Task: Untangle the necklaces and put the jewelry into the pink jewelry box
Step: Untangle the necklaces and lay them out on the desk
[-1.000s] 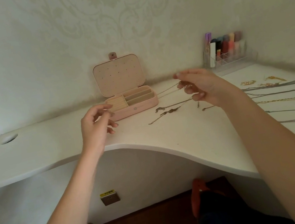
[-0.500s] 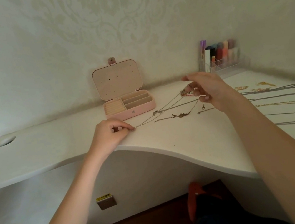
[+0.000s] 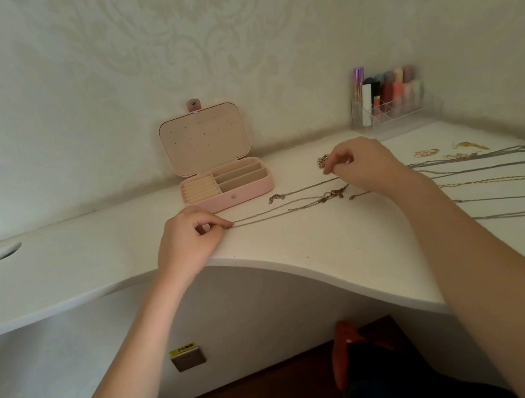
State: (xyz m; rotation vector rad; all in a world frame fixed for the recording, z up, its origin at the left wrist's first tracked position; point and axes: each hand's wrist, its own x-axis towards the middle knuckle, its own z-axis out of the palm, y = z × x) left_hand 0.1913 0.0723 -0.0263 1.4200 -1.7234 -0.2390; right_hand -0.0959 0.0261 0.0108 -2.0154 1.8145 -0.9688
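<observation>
Left hand [image 3: 188, 242] pinches a chain [image 3: 277, 213] at frame centre; right hand [image 3: 364, 164] pinches its other end. Box [image 3: 229, 197] sits open behind. Best pull gently, keeping strands flat on the desk [image 3: 333, 256].

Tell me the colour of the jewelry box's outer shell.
Pale pink. The jewelry box shows it best along its front wall in the head view.

Left hand [image 3: 187, 237]: forearm reaching up from lower left, knuckles up, fingers curled, thumb and forefinger pinched together at the tips on a thin chain [image 3: 274, 212].
Right hand [image 3: 364, 162]: forearm entering from lower right, hand farther forward, back up, fingers curled down, tips pinched; what they hold is unclear.
</observation>
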